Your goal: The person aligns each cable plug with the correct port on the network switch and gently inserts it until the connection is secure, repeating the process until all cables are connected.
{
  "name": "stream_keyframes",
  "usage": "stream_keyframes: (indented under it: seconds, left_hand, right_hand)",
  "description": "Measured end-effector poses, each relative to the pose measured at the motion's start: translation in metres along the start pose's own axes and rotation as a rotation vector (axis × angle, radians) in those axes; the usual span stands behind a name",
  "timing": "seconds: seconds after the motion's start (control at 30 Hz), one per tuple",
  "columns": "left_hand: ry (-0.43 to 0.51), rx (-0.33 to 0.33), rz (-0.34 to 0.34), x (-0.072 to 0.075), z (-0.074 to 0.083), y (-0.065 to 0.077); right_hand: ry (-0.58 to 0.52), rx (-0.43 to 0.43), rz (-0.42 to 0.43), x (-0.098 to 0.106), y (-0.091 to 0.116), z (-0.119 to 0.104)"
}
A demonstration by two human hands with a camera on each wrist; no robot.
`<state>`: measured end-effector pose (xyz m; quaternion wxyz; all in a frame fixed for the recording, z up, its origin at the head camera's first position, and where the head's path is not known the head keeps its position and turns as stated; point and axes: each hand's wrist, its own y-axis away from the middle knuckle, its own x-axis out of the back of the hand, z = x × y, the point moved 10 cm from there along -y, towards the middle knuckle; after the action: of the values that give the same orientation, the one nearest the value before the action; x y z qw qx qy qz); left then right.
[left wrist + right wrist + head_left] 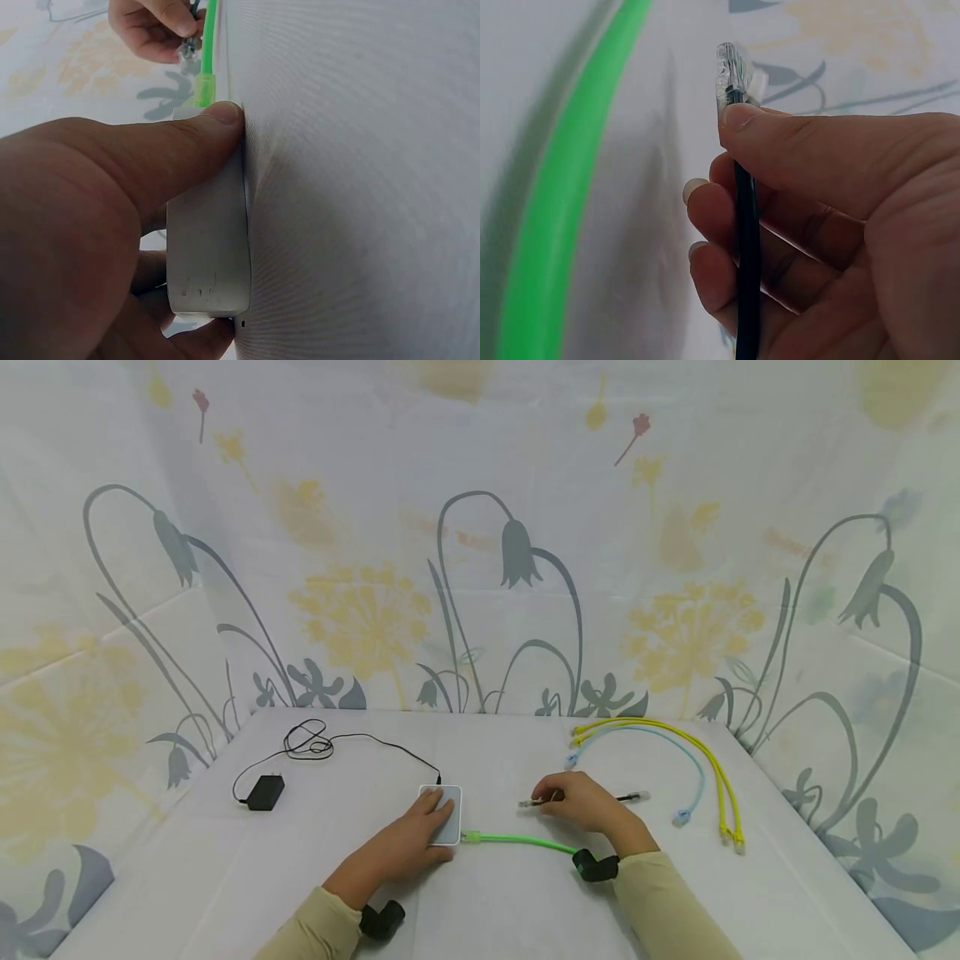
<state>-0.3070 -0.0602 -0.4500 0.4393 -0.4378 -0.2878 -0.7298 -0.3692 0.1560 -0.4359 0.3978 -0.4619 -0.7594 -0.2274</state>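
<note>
1. Right hand (585,802): pinches a slim black network cable (748,225) just behind its clear plastic plug (733,71), thumb on one side, other fingers curled round the cable; the cable's other plug (639,796) pokes out past the hand.
2. Left hand (405,847): grips a small flat white box with a grey top (452,831), thumb at one edge, fingers over the top and round another side; box sits on the white cloth-covered table (495,910).
3. Bright green cable (521,839) meets the box's side at its plug; its other end is out of sight behind the black wrist camera (595,865).
4. Handling, my read: black cable light, springy; plug rigid and smooth, latch tab likely the fragile bit; best hold is right behind the plug body, clear of the tab.
5. Box probably light, slick plastic, slides easily; take it by opposite edges.
6. Also out: two yellow cables (697,746) and a light blue cable (701,768) at right; black power adapter (266,793) at left, its thin cord (387,742) running to the box.
</note>
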Motion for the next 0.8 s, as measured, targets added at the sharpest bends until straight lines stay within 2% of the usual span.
stream_keyframes:
  seconds: [0.8]
  left_hand:
    - [-0.008,0.009,0.0,-0.001,0.0,0.0]
  right_hand:
    - [0.046,0.12,-0.034,-0.029,-0.004,-0.038]
